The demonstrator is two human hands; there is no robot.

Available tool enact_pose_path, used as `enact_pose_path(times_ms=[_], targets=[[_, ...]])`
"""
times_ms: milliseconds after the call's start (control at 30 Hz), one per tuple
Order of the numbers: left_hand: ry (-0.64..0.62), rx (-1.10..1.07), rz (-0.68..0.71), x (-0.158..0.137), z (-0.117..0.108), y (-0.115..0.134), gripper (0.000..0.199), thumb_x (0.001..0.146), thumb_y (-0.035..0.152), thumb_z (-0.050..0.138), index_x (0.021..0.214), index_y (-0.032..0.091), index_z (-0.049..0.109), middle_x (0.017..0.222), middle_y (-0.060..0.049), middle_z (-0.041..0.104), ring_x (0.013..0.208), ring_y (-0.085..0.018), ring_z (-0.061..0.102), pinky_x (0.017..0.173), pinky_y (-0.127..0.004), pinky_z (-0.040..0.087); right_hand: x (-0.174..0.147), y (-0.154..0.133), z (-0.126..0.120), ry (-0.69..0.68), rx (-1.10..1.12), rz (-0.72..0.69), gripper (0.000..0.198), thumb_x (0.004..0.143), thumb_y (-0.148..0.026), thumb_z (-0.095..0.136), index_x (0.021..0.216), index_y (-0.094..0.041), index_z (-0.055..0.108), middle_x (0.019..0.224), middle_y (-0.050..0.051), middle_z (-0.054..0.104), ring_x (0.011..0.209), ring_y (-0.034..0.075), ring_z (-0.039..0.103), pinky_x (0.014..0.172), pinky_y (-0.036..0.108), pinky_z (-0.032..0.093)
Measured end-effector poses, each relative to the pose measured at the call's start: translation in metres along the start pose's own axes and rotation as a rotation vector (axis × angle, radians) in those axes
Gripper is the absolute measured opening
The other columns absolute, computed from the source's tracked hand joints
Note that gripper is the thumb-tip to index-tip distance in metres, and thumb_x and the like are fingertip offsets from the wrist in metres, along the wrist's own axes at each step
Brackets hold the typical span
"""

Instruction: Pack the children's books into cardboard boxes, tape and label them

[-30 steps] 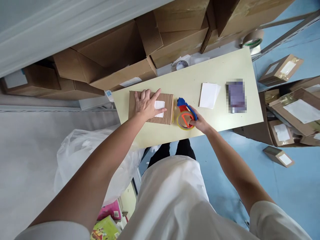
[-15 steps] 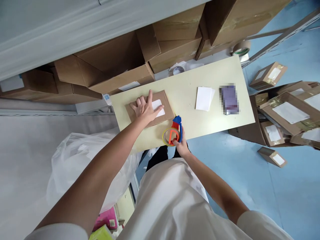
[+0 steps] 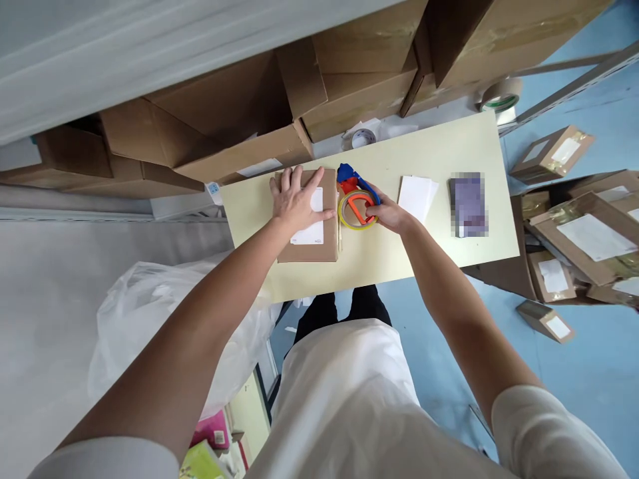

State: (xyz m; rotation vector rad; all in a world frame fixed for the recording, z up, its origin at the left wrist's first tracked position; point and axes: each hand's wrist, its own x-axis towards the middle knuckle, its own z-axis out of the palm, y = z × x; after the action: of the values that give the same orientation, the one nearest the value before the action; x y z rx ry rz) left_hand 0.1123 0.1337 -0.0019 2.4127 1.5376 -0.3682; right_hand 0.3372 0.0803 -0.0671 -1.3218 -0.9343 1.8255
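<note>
A small cardboard box (image 3: 329,233) with a white label (image 3: 312,229) lies on the pale yellow table (image 3: 259,273). My left hand (image 3: 293,203) rests flat on top of it, fingers spread, its thumb across the label. My right hand (image 3: 387,209) is wrapped round the handle of a tape dispenser (image 3: 360,199). The dispenser is blue, red and orange and carries a yellow-edged roll of tape. Its blue head is close to the upper right corner of the box; whether it touches is hard to tell.
White papers (image 3: 415,196) and a blurred purple item (image 3: 468,205) lie on the table to the right. Large open cartons (image 3: 249,146) line the far side, with a tape roll (image 3: 363,138) near them. Labelled parcels (image 3: 596,236) are piled at right; a plastic bag (image 3: 150,326) hangs at left.
The box has turned to sit squarer to me. My right hand has carried the tape dispenser up from the table's near edge along the box's right side. My left hand stays on the box.
</note>
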Motion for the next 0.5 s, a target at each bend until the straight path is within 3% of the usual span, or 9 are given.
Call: enact_pose_path(times_ms=[133,233,367,500], targets=[[-0.024,0.020,-0.027,-0.002,0.004,0.001,0.099,0.073,0.070,0.053,0.150,0.029,0.007,0.153,-0.015,0.016,0.136,-0.044,0.011,0.102,-0.060,0.023,-0.022,0.023,0.007,0.055,-0.039,-0.016,0.089,0.064,-0.014,0.054,0.146,-0.026,0.023,0.133,0.006,0.053,0.117,0.026,0.052,0.097,0.045,0.046],[-0.052,0.039,-0.035,-0.004,0.003,0.002,0.100,0.073,0.069,0.053,0.150,0.029,0.005,0.153,-0.015,0.015,0.136,-0.045,0.011,0.099,-0.059,0.028,-0.065,0.059,0.022,0.110,-0.046,-0.004,0.091,0.064,-0.017,0.059,0.147,-0.025,0.022,0.138,0.007,0.049,0.120,0.027,0.051,0.100,0.045,0.045],[-0.045,0.036,-0.046,-0.004,0.003,0.005,0.101,0.073,0.070,0.053,0.150,0.028,0.004,0.152,-0.016,0.015,0.135,-0.046,0.011,0.097,-0.060,0.030,-0.140,0.117,0.066,0.106,-0.053,-0.001,0.094,0.065,-0.016,0.061,0.148,-0.029,0.020,0.140,0.007,0.048,0.122,0.028,0.052,0.102,0.047,0.043],[-0.036,0.008,-0.082,-0.002,0.003,0.009,0.102,0.072,0.069,0.054,0.150,0.028,0.003,0.151,-0.016,0.017,0.135,-0.047,0.010,0.097,-0.061,0.031,-0.175,0.148,0.113,0.167,-0.039,-0.039,0.095,0.062,-0.017,0.063,0.147,-0.030,0.023,0.155,0.006,0.022,0.132,0.031,0.040,0.104,0.049,0.039]])
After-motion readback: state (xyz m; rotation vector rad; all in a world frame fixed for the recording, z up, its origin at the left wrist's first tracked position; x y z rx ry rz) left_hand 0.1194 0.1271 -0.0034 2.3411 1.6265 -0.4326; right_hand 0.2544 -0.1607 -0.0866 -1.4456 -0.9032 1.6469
